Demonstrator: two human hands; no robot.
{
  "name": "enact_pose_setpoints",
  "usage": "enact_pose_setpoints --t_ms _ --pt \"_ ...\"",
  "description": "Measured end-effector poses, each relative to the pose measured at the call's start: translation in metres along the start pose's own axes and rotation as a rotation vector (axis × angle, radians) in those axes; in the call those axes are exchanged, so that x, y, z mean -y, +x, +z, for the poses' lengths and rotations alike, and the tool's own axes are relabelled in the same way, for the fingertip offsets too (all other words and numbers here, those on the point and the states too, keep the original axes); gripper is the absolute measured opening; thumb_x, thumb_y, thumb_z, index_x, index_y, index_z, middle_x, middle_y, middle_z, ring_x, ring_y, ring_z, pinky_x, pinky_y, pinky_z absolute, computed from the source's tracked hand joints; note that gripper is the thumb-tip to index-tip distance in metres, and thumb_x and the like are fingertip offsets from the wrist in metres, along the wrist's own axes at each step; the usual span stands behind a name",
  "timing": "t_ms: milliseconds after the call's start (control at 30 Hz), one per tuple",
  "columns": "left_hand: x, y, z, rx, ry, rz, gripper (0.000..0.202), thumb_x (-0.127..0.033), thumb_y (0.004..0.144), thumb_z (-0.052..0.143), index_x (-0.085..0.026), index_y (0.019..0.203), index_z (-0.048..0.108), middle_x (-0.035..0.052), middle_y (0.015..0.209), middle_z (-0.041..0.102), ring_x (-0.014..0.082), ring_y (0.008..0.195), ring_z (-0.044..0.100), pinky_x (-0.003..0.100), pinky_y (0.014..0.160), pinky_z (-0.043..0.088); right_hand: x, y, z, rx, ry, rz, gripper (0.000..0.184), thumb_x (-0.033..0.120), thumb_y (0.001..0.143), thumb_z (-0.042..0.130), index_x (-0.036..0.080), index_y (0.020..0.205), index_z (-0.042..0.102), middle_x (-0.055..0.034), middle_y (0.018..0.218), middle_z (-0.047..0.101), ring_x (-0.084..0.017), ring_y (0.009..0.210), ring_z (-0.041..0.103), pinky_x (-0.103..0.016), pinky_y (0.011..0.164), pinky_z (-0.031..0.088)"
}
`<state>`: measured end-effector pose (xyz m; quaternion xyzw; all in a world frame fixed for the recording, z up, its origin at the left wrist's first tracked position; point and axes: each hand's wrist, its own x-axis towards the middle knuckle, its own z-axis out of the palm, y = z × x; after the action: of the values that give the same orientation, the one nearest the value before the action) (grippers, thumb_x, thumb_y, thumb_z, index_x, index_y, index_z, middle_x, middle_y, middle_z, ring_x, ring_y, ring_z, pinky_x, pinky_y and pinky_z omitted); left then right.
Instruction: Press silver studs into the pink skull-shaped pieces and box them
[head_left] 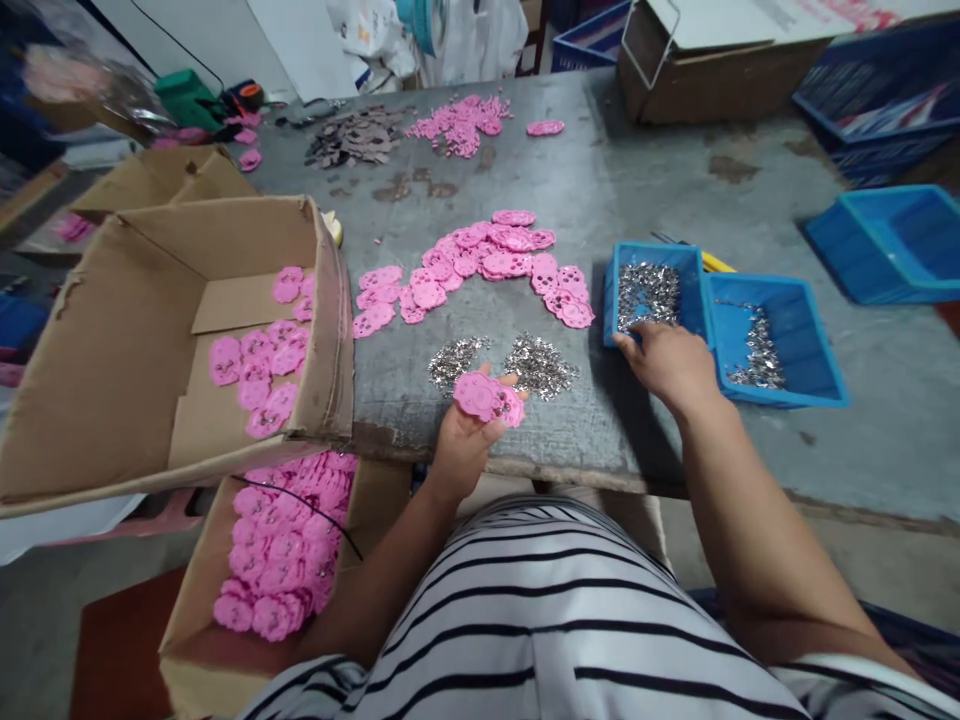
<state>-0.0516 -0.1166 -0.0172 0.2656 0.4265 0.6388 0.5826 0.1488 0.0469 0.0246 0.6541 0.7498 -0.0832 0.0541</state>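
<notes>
In my left hand point(463, 445) lies a pink flower-edged plastic piece point(480, 396) with small dark spots at its right end. The thumb rests on it, near the table's front edge. My right hand point(671, 365) reaches over the near rim of a blue bin point(611, 300), its fingertips at the small shiny metal parts point(649, 290) inside. Those fingertips are partly hidden, and whether they pinch a part does not show. Just beyond my left hand are two piles of metal parts, a left pile point(456, 362) and a right pile point(541, 366). Further back, similar pink pieces point(480, 250) form an arc.
An open cardboard box point(112, 340) with pink pieces stands at the left; a lower carton point(195, 600) holds many more. Beside the first bin is a second blue bin point(814, 340). Grey flat pieces point(356, 135) and small pink bits point(461, 122) lie at the back.
</notes>
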Motion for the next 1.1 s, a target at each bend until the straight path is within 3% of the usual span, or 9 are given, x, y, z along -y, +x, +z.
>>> enact_pose_setpoints --t_ms 100,233,367,467,600,900,1100 --pt "-0.001 0.0 -0.002 0.003 0.006 -0.009 0.081 -0.041 0.067 0.083 -0.025 0.136 0.045 0.0151 0.134 0.059 0.027 0.113 0.064 0.042 0.095 0.052 -0.002 -0.015 -0.012 0.101 -0.054 0.064 0.05 0.048 0.097 0.033 0.015 0.11 0.068 -0.0214 0.105 0.07 -0.034 0.095 0.067 -0.038 0.072 0.046" --pt "0.0 0.002 -0.002 -0.006 -0.017 -0.013 0.081 -0.04 0.063 0.085 -0.023 0.133 0.047 0.0153 0.132 0.061 0.0272 0.111 0.065 0.04 0.091 0.055 -0.012 -0.017 -0.021 0.128 -0.099 0.094 0.044 0.044 0.094 0.041 0.014 0.109 0.07 -0.0204 0.103 0.071 -0.033 0.09 0.068 -0.037 0.068 0.047" --pt "0.004 0.002 -0.002 -0.019 -0.033 -0.015 0.076 -0.037 0.064 0.085 -0.024 0.13 0.05 0.0134 0.129 0.063 0.0262 0.108 0.067 0.038 0.089 0.056 -0.024 -0.008 -0.014 0.056 -0.143 0.059 0.036 0.029 0.087 0.051 0.012 0.114 0.069 -0.0222 0.11 0.069 -0.034 0.094 0.067 -0.038 0.071 0.049" --pt "0.004 0.001 -0.003 -0.022 -0.02 -0.02 0.076 -0.038 0.064 0.085 -0.024 0.13 0.051 0.0135 0.128 0.063 0.0265 0.109 0.066 0.038 0.088 0.056 -0.026 -0.003 -0.006 0.116 -0.192 0.055 0.034 0.019 0.082 0.052 0.007 0.108 0.071 -0.0257 0.111 0.068 -0.036 0.097 0.067 -0.038 0.072 0.051" --pt "-0.001 -0.001 -0.004 -0.032 0.005 -0.036 0.076 -0.038 0.064 0.085 -0.024 0.131 0.051 0.0136 0.13 0.062 0.027 0.11 0.066 0.038 0.089 0.056 -0.023 -0.001 0.002 0.144 -0.188 0.063 0.034 0.013 0.082 0.047 0.011 0.105 0.072 -0.0231 0.11 0.069 -0.033 0.098 0.068 -0.036 0.071 0.051" --pt "-0.002 0.001 -0.004 -0.041 -0.038 -0.069 0.073 -0.035 0.065 0.084 -0.024 0.129 0.052 0.0122 0.128 0.064 0.0251 0.107 0.067 0.037 0.089 0.056 -0.025 -0.007 -0.001 0.06 -0.148 0.025 0.036 0.024 0.089 0.042 0.013 0.104 0.073 -0.0232 0.115 0.065 -0.036 0.094 0.067 -0.038 0.066 0.047" --pt "-0.002 0.002 -0.005 -0.016 -0.004 -0.064 0.073 -0.037 0.067 0.082 -0.024 0.131 0.05 0.013 0.13 0.062 0.0257 0.11 0.066 0.038 0.089 0.056 -0.025 -0.006 -0.003 0.065 -0.051 0.071 0.034 0.023 0.089 0.044 0.018 0.108 0.072 -0.0178 0.105 0.072 -0.032 0.093 0.067 -0.034 0.065 0.042"
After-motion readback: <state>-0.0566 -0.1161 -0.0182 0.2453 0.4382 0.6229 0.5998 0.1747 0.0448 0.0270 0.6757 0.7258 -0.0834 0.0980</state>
